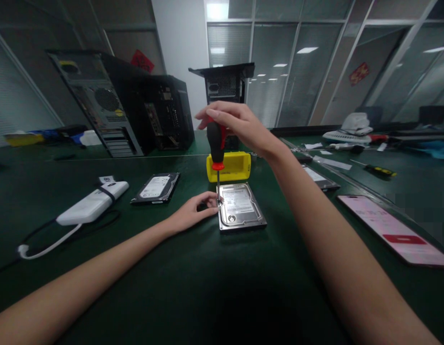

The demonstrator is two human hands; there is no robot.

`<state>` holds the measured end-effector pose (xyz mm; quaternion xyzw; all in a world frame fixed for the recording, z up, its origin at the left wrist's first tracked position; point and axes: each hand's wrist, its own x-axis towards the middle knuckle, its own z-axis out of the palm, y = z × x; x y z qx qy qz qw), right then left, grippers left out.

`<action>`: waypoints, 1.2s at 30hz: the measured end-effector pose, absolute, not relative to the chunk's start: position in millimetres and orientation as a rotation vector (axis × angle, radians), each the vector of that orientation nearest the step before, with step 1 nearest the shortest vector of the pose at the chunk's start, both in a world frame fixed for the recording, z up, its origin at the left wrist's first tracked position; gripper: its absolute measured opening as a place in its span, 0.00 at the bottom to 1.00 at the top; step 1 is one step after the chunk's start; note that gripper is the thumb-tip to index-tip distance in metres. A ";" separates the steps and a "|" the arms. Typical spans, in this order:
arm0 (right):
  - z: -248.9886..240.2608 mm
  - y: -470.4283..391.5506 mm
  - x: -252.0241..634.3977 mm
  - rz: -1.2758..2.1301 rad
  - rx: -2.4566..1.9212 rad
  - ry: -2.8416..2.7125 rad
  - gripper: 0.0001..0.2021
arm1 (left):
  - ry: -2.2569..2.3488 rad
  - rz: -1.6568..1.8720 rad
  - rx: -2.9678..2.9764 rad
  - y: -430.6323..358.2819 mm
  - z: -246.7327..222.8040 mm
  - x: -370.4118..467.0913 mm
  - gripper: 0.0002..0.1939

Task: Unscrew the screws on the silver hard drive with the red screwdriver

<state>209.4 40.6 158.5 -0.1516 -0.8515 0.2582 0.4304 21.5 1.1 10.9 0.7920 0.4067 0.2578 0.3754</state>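
A silver hard drive [239, 206] with a white label lies flat on the green table in the middle of the head view. Upright over its left edge stands a screwdriver [217, 143] with a black and red handle, its tip down at the drive. My right hand [236, 120] grips the top of the handle from above, fingers closed round it. At the drive's left edge, my left hand [195, 211] has thumb and fingers curled in close to the screwdriver tip. Those fingers touch the drive's side; whether they also touch the shaft is unclear.
Behind the drive sits a yellow tray [229, 179]. Left are another hard drive [156, 188] and a white power strip [92, 203] with cables. A phone [394, 230] and a yellow-black screwdriver [380, 170] lie right. Computer cases [124, 105] stand at the back.
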 end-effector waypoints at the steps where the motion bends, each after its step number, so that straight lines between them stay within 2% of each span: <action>1: 158.5 40.8 209.4 0.656 -0.359 -2.120 0.17 | 1.039 0.660 2.027 1.2 10.8 21.4 0.20; 6: 157.7 40.2 207.8 0.677 -0.350 -2.091 0.16 | 1.024 0.665 2.025 1.7 9.7 20.5 0.20; 15: 153.0 47.4 206.6 0.497 -0.491 -2.073 0.15 | 1.044 0.670 2.018 0.1 11.9 22.3 0.20; 24: 148.3 52.8 202.9 0.649 -0.433 -2.053 0.16 | 1.047 0.672 2.034 2.3 8.8 21.3 0.21; 31: 150.3 48.9 204.1 0.652 -0.477 -2.094 0.18 | 1.040 0.669 2.033 0.3 11.7 22.2 0.20; 36: 150.8 49.6 205.1 0.583 -0.526 -2.135 0.16 | 1.029 0.672 2.033 1.2 10.2 20.9 0.20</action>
